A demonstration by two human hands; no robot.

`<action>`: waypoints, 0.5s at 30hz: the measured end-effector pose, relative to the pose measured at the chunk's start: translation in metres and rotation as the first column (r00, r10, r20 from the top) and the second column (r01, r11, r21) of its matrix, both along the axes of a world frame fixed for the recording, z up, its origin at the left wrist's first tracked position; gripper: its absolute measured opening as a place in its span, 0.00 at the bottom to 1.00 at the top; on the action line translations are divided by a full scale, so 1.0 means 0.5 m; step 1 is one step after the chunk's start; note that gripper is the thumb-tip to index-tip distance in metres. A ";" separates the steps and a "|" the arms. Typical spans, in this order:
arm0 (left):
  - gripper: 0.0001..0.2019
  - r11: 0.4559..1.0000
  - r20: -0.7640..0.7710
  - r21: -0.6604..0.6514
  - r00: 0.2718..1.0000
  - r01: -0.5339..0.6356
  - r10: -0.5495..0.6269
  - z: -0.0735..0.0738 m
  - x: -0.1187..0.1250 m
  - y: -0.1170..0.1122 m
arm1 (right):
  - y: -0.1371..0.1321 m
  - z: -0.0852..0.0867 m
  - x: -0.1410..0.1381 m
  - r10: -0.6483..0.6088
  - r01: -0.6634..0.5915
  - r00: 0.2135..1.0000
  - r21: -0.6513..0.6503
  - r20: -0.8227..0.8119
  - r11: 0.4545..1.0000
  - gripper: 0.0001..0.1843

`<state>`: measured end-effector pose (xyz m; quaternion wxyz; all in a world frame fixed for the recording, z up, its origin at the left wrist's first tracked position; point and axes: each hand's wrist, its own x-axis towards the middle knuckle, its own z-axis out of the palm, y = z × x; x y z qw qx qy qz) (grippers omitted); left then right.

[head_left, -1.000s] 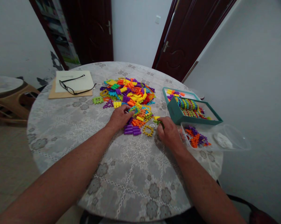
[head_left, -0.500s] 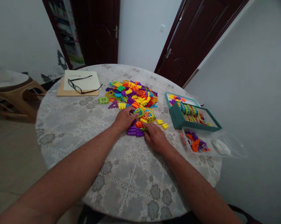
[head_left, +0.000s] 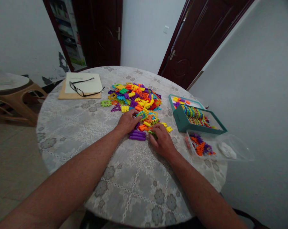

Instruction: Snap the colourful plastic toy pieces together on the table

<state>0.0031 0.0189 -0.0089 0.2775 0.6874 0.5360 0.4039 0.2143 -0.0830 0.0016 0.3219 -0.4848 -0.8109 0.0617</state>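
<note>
Before the still-loose heap (head_left: 144, 95), left hand (head_left: 128, 122) pinches a blue-green piece (head_left: 142, 114), right hand (head_left: 163, 140) a green piece (head_left: 153, 132) (purple tubes (head_left: 137, 135) already aligned).

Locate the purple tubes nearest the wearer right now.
In the head view, the purple tubes lie just left of the right hand and just below the left hand in the picture.

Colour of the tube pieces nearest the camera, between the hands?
Purple tube pieces, clearest in the head view.

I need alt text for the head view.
A person's left hand and right hand hold toy pieces at a colorful pile on a round table. Glasses lie at left; a green box and clear tub at right.
</note>
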 end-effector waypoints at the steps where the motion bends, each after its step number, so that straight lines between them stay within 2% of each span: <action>1: 0.09 1.000 0.001 -0.002 1.000 0.000 0.000 0.001 0.000 0.000 | -0.003 0.010 0.008 -0.014 0.015 0.999 0.030 -0.030 0.999 0.07; 6: 0.07 1.000 0.005 -0.028 1.000 -0.002 0.002 0.007 -0.002 -0.003 | -0.021 0.081 0.089 -0.166 0.168 0.986 0.161 -0.029 0.973 0.06; 9: 0.07 1.000 0.006 -0.029 1.000 -0.006 0.006 0.010 -0.003 -0.004 | -0.043 0.110 0.163 -0.317 0.308 0.948 0.244 -0.001 0.920 0.05; 12: 0.07 1.000 -0.005 -0.024 1.000 -0.005 0.005 0.014 -0.003 -0.006 | -0.077 0.107 0.237 -0.499 0.469 0.866 0.304 0.026 0.830 0.08; 15: 0.07 1.000 -0.012 -0.019 1.000 -0.006 0.006 0.018 -0.003 -0.008 | -0.113 0.076 0.302 -0.627 0.575 0.773 0.308 0.100 0.758 0.10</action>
